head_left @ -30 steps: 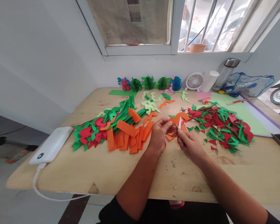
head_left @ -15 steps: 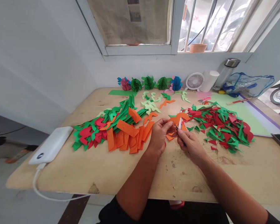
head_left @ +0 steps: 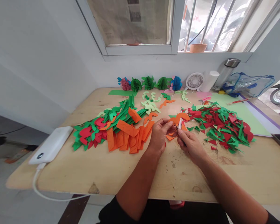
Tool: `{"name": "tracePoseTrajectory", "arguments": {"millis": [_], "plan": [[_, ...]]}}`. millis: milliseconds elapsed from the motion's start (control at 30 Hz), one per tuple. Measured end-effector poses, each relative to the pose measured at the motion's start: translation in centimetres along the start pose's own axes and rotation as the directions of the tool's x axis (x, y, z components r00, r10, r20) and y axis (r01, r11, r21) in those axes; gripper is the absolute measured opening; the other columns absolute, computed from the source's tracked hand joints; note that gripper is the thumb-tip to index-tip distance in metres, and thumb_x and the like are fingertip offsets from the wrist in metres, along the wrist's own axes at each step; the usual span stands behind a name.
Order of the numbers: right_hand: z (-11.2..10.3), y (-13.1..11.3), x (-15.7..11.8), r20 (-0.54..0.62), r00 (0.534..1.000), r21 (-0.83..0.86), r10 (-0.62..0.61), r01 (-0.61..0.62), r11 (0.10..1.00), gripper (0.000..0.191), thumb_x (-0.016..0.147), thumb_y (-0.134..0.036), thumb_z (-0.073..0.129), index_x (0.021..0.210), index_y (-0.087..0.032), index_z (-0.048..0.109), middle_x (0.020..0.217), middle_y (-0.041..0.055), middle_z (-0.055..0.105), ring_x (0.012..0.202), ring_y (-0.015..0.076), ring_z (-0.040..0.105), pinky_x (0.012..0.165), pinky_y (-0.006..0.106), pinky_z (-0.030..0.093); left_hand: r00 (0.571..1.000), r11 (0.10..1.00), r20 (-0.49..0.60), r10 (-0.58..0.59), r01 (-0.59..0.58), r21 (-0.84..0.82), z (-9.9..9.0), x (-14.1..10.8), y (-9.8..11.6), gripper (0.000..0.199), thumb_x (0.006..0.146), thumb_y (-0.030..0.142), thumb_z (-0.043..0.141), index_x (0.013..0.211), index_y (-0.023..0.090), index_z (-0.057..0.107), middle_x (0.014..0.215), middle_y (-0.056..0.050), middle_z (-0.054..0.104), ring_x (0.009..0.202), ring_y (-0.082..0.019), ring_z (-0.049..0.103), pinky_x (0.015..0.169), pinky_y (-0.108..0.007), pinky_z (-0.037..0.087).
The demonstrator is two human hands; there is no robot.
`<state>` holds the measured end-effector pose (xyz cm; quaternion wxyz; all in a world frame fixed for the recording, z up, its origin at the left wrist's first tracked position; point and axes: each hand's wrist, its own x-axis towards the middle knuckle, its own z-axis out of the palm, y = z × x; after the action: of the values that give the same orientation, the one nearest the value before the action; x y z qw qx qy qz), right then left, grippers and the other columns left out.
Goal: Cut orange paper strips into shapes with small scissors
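Between the fingers of my left hand [head_left: 160, 133] a piece of orange paper [head_left: 182, 116] with a wavy outline is pinched. My right hand [head_left: 190, 143] grips small dark scissors [head_left: 176, 127]; their blades meet the paper near my left fingertips, and the handles are mostly hidden by my fingers. Left of my hands lie folded orange paper strips [head_left: 133, 140] with drawn lines. A cut orange wavy piece [head_left: 150, 117] rests just beyond them. Under the held paper are small orange scraps [head_left: 170, 137].
Red and green paper scraps [head_left: 226, 124] are heaped at right. Green strips [head_left: 123, 119] and red cut shapes [head_left: 86, 133] lie at left. Behind stand honeycomb paper figures [head_left: 149, 82], a small fan [head_left: 195, 81] and a glass bottle [head_left: 226, 74]. A power bank [head_left: 51, 144] sits at the left edge.
Almost nothing differs. The fingers of my right hand have shifted very slightly at the scissors; the orange paper stays in place.
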<state>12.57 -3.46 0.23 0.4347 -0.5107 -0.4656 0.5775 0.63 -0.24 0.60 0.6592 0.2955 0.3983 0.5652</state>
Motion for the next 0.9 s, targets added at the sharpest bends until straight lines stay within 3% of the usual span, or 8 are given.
{"name": "tracePoseTrajectory", "arguments": {"millis": [900], "plan": [[0.07,-0.1,-0.05,0.014,1.0,-0.005,-0.01,0.01,1.0,0.054,0.075,-0.068,0.057,0.054,-0.021,0.043,0.043,-0.0074,0.03,0.038,0.0062,0.021,0.036,0.023,0.013,1.0,1.0,0.003,-0.008,0.008,-0.002,0.04,0.01,-0.06,0.021,0.062,0.029,0.072,0.065,0.017,0.055,0.06,-0.001,0.062,0.056,-0.01,0.055,0.06,-0.025,0.043]]}}
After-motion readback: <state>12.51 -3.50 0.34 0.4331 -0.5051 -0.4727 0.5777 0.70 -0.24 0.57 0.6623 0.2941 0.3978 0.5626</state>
